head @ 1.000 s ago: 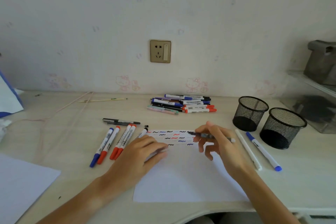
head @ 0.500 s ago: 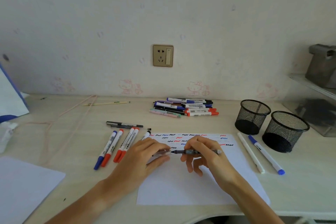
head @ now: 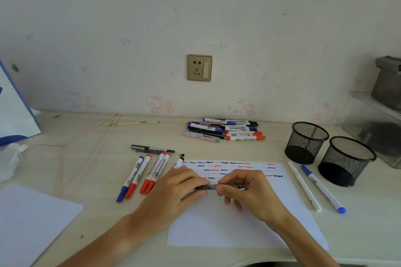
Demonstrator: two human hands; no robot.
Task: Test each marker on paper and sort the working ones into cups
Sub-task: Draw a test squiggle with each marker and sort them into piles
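Nearest me, both hands meet over the paper [head: 238,223]: my left hand [head: 175,191] has its fingers curled round one end of a dark marker [head: 213,187] and my right hand [head: 249,191] pinches the other end, the pen lying level between them just above the sheet. I judge this to be the recapping step — to do it well I'd keep the barrel straight in line with the cap and push until it seats, not at an angle. Just left of the hands lie red and blue markers [head: 141,176] in a row; right of the paper, a white pen [head: 303,186] and a blue-capped pen [head: 323,188]. Farther right stand two mesh cups [head: 347,161], both apparently empty, well apart from the hands. Farthest back on the tabletop [head: 97,158], the untested pile [head: 225,130] waits.
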